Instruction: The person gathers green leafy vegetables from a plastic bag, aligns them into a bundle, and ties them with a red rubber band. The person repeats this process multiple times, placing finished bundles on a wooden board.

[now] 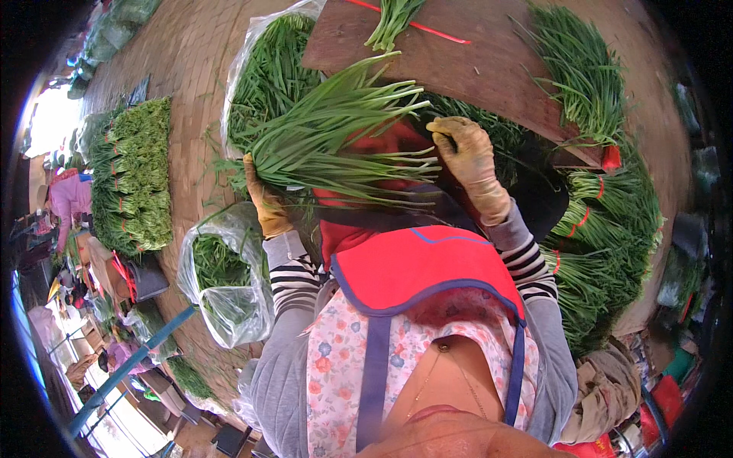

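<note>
My left hand (263, 200), in a yellowed glove, grips a loose fanned bundle of green garlic chives (320, 131) by its leafy end. The pale cut stems point right, above my lap. My right hand (467, 154), also gloved, is raised just past the stem ends with curled fingers; whether a thin piece is pinched there is too small to see. Ahead stands a brown wooden board (355, 34). On it a small bunch of chives (395, 20) lies across a red tie strip (441, 32). A larger loose heap of chives (584, 74) lies along the board's right end.
Tied bunches of chives (601, 275) with red bands are piled on my right. A lined container of greens (275, 68) stands ahead left, and a clear plastic bag of greens (223, 257) by my left elbow. Farther left are stacked bunches (134, 177) and a person in pink (71, 197).
</note>
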